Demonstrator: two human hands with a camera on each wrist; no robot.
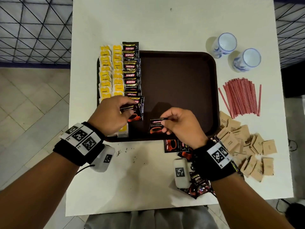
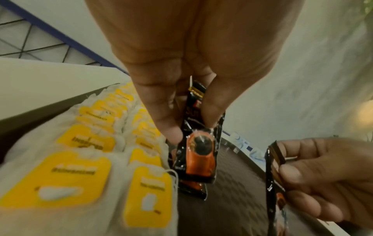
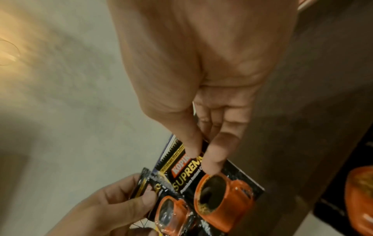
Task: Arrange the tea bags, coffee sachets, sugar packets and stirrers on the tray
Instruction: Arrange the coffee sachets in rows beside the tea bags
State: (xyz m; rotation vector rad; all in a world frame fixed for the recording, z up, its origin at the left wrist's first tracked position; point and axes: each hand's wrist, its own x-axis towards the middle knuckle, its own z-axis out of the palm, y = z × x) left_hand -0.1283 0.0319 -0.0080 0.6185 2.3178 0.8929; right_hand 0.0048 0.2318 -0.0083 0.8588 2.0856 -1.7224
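White table (image 1: 165,22) over pale floor tiles (image 1: 33,104), dark-brown tray (image 1: 178,80) on it. Each hand pinches a coffee sachet above the tray's near edge — left hand (image 1: 110,113), right hand (image 1: 181,124). The left wrist view alone shows tea bags (image 2: 80,143) close up, two rows along the tray's left.

A white table (image 1: 165,22) carries a dark brown tray (image 1: 212,80), two blue-and-white cups (image 1: 224,44) at the far right, a bundle of red stirrers (image 1: 241,96), scattered brown sugar packets (image 1: 247,146), loose Kopiko coffee sachets (image 1: 175,145) and dark crumbs (image 1: 122,152)
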